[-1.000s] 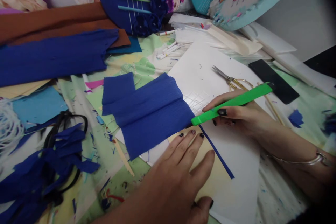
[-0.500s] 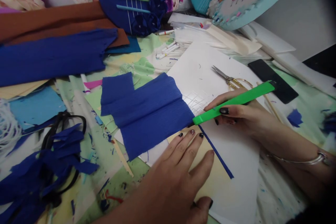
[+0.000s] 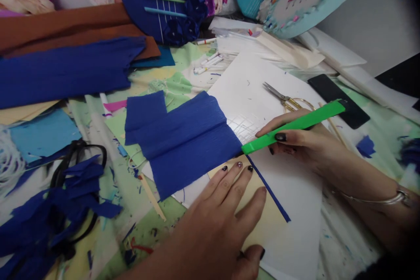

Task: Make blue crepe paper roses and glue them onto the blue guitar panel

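My right hand (image 3: 306, 146) grips a green utility knife (image 3: 295, 126), its tip at the right corner of a blue crepe paper sheet (image 3: 187, 144). The blade itself is hard to make out there. Fingers stretched and slightly apart, my left hand (image 3: 228, 216) lies flat on a yellowish card (image 3: 254, 221), just below the blue sheet. A narrow blue strip (image 3: 269, 188) runs along the card's right edge. Under all this is a white board (image 3: 295, 227) with criss-cross cut lines near the knife.
Gold-handled scissors (image 3: 285, 97) and a black phone (image 3: 339, 101) lie beyond my right hand. Blue paper scraps (image 3: 29, 227) and black-framed glasses (image 3: 62, 179) are at left. Folded blue crepe paper (image 3: 65, 70) and decorated round panels (image 3: 154, 0) stand farther back.
The utility knife has shifted very slightly up and right relative to the blue sheet. My left hand keeps its place on the card. The whole view has drifted slightly.
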The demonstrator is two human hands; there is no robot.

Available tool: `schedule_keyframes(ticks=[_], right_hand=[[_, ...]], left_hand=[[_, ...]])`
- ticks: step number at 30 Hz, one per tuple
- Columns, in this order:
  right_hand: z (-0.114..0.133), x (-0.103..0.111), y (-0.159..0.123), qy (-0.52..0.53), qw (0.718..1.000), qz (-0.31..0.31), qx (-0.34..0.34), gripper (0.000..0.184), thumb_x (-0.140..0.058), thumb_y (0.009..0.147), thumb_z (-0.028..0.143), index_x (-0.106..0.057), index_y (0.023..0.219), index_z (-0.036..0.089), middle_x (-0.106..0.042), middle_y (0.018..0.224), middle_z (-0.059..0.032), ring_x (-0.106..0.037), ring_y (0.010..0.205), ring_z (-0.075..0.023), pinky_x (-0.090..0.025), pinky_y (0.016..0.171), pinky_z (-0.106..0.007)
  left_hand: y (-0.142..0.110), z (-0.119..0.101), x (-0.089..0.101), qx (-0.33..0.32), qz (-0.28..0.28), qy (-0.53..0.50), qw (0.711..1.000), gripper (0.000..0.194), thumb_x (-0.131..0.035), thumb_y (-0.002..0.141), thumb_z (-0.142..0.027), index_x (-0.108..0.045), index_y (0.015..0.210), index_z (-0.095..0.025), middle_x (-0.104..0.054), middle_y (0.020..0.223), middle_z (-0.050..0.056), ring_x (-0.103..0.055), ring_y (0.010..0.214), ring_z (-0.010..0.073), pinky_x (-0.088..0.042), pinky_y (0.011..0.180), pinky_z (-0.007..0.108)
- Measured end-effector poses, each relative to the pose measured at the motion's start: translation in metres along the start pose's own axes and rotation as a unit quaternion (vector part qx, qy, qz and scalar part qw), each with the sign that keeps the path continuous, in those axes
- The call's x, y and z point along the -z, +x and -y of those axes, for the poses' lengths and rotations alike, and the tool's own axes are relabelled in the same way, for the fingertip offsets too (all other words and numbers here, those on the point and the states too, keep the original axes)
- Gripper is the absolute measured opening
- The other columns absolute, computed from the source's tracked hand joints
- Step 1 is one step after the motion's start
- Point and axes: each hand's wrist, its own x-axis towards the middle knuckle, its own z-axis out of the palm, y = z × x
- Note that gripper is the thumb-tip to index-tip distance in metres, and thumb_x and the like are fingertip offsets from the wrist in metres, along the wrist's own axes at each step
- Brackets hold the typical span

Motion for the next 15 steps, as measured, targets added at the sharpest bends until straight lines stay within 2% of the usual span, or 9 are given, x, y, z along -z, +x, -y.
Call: schedule_keyframes(ticks=[5, 15], right_hand=[[-0.0019, 0.0018, -0.0012, -0.004, 1.000, 0.013, 0.012, 0.023, -0.067, 0.075, 0.034, -0.074, 0.089, 0.017, -0.065, 0.055, -0.0029, -0.052, 0.048, -0.0099, -0.030, 0.037, -0.018], [-0.0037, 0.0071, -0.0002, -0.003, 1.000, -0.010, 0.007, 0.020, -0.067, 0.074, 0.032, -0.075, 0.086, 0.018, -0.064, 0.055, -0.0024, -0.052, 0.047, -0.0108, -0.031, 0.038, -0.020]], left_hand=[[-0.0004, 0.0000, -0.0005, -0.002, -0.001, 0.002, 1.000, 0.070, -0.056, 0.081, -0.047, -0.036, 0.141, -0.017, -0.031, 0.150, 0.019, -0.015, 0.143, 0.0324, -0.024, 0.113, 0.048], [-0.0007, 0.0005, 0.0012, -0.004, 0.006, 0.010, 1.000, 0.068, -0.053, 0.083, -0.047, -0.035, 0.142, -0.017, -0.031, 0.150, 0.020, -0.017, 0.142, 0.0331, -0.025, 0.113, 0.049]])
